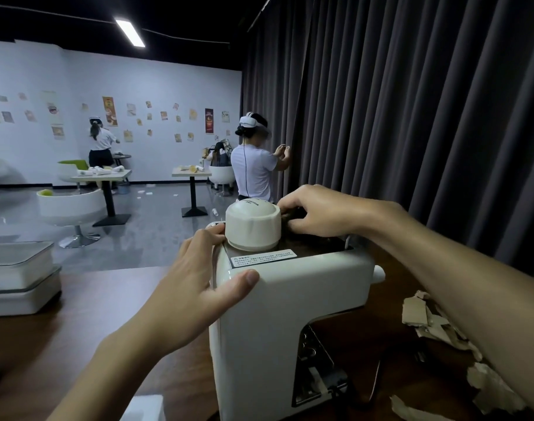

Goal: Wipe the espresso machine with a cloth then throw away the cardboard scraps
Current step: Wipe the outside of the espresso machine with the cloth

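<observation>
A cream espresso machine [290, 302] stands on the dark wooden counter, with a round cream cap [253, 226] on its top. My left hand [205, 275] grips the machine's upper left corner, thumb on the front face. Behind the cap, my right hand [317, 209] presses a dark cloth [293, 217] onto the top; the cloth is mostly hidden under the fingers. Torn cardboard scraps [426, 314] lie on the counter to the right, partly covered by my right forearm.
Stacked white trays [19, 278] sit at the counter's left end. A dark curtain [411, 117] hangs close behind the machine. A person in a headset [253, 165] stands just beyond it. Farther off are tables, white chairs and another person.
</observation>
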Motion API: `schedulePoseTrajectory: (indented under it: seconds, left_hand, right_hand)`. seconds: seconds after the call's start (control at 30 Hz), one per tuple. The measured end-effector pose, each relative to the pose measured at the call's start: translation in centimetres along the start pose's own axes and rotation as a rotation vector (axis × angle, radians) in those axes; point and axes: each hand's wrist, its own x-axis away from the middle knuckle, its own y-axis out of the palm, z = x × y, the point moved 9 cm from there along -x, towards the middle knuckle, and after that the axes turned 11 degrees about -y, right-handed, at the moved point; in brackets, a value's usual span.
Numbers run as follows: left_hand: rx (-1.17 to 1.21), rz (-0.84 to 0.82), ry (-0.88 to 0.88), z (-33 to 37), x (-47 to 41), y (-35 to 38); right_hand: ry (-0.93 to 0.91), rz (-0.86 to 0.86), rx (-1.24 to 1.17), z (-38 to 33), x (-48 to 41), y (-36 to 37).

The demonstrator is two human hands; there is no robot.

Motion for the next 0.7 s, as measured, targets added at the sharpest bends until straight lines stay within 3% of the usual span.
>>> schedulePoseTrajectory:
  seconds: [0.37,0.7]
  left_hand:
    - [0.005,0.000,-0.018,-0.3,-0.2,0.3]
    - [0.180,-0.162,-0.060,-2.2,0.2,0.0]
  right_hand:
    - [-0.048,0.097,-0.046,-3.4,7.9,-1.3]
    - [-0.172,0.227,-0.024,-6.4,8.6,-0.2]
